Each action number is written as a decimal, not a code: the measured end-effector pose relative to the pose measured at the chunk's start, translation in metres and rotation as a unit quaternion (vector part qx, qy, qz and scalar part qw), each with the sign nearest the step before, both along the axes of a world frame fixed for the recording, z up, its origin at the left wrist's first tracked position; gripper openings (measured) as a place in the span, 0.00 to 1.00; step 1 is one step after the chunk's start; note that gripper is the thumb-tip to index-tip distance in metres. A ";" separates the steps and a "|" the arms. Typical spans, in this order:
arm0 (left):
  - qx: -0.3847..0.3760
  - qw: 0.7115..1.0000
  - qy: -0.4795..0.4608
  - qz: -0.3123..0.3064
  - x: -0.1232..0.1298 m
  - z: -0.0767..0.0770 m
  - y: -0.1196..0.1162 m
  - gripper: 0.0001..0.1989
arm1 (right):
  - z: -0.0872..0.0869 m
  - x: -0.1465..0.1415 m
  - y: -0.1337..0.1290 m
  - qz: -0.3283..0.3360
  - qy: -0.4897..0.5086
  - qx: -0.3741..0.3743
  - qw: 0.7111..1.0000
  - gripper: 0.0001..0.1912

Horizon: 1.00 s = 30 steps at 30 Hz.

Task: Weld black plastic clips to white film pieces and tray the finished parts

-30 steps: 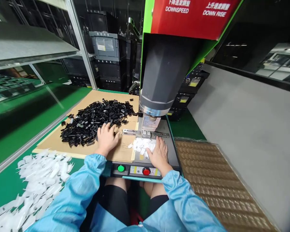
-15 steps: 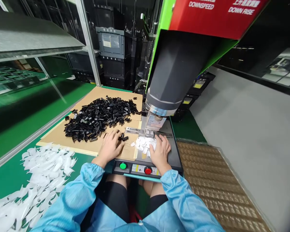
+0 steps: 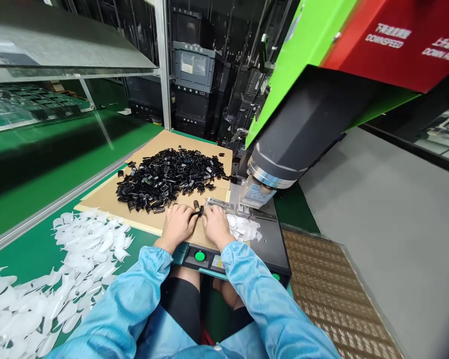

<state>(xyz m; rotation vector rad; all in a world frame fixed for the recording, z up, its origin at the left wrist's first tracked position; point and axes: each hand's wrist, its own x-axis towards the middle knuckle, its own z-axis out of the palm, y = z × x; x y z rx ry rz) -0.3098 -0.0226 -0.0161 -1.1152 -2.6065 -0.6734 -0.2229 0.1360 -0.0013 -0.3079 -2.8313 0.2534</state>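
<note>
My left hand (image 3: 177, 224) is closed, its fingertips pinching a small black plastic clip (image 3: 199, 211) over the cardboard sheet (image 3: 142, 217). From the other side, my right hand (image 3: 216, 225) has its curled fingertips on the same clip; part of it is hidden by the fingers. Just beyond lies another ribbed black piece (image 3: 196, 204). A large heap of similar black plastic parts (image 3: 164, 179) covers the cardboard behind my left hand. Right of my right hand sits a small pile of thin white pieces (image 3: 244, 228), below the clear press head (image 3: 258, 194).
A machine with a dark cylinder (image 3: 295, 124) leans over the work plate at right. Its front panel has a green button (image 3: 199, 256). White curved film pieces (image 3: 78, 269) spread over the green surface at left. Stacked crates (image 3: 194, 65) stand behind; a brown tray (image 3: 333, 279) is at right.
My right hand has left the white pieces and moved left to meet my left hand at a black clip. The left hand now pinches the clip. The camera view has shifted and tilted.
</note>
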 end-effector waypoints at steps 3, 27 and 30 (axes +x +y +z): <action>-0.003 1.000 0.000 0.018 -0.001 0.002 -0.001 0.18 | -0.002 0.000 0.003 0.025 0.006 -0.001 1.000 0.15; 0.046 0.990 -0.019 -0.135 0.051 0.033 0.123 0.15 | -0.006 0.084 0.119 -0.165 0.211 -0.096 0.959 0.11; -0.005 0.991 0.007 -0.130 0.055 0.035 0.155 0.15 | -0.003 0.087 0.114 -0.144 0.181 -0.072 0.970 0.16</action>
